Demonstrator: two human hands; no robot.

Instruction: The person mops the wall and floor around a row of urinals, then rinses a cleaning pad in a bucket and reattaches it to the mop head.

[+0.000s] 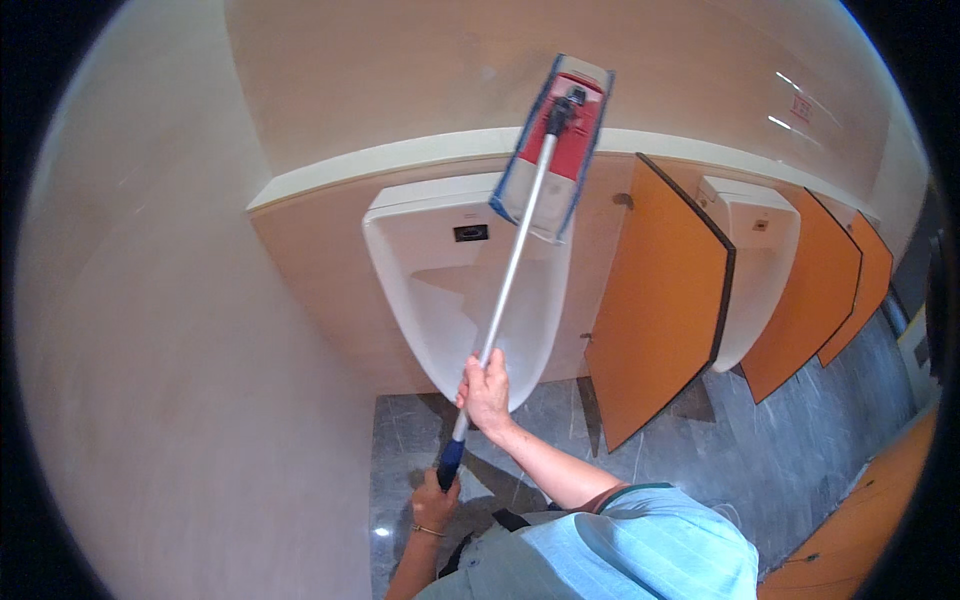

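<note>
A flat mop (515,262) with a silver pole slants up and away from me. My right hand (485,393) is wrapped round the middle of the pole. Lower down, my left hand (435,500), with a bracelet at its wrist, is closed on the dark blue grip at the pole's end. The mop head (570,150) is raised, a red plate on a whitish pad with blue edges. It overlaps the ledge and the upper right of a white urinal (400,240); whether it touches the wall cannot be told.
An orange partition (660,300) with dark edges stands right of the urinal. Beyond it are a second urinal (765,270) and more orange partitions (808,310). A pale ledge (330,178) runs along the tan wall. A plain wall (180,330) rises at left, above grey floor tiles (640,465).
</note>
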